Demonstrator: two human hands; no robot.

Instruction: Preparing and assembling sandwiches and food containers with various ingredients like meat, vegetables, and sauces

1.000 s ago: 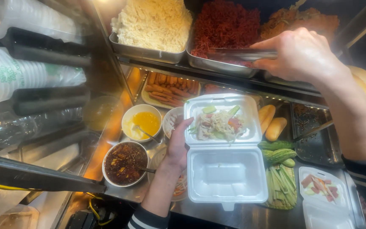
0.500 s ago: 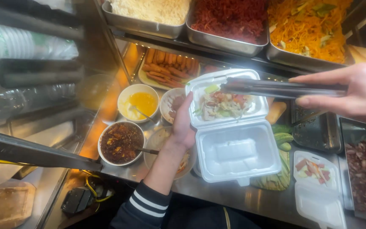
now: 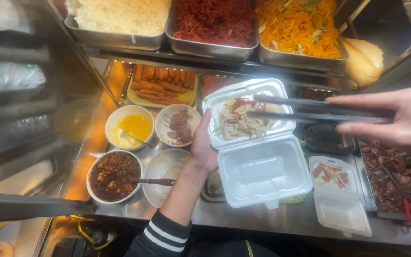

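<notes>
Your right hand (image 3: 398,119) has its fingers (image 3: 357,128) closed around the metal tongs (image 3: 310,109). The tong tips reach over the salad (image 3: 239,116) in the white foam box (image 3: 258,143), and they are pinched close together. Your left hand (image 3: 203,147) holds the box by its left edge, thumb up along the side. The box sits open above the table (image 3: 262,219), with its other half bare. Left of it stand a bowl of yellow sauce (image 3: 129,127) and a bowl of chili sauce (image 3: 114,176).

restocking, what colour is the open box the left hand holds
White, seen in the head view: the box held by the left hand.
</notes>
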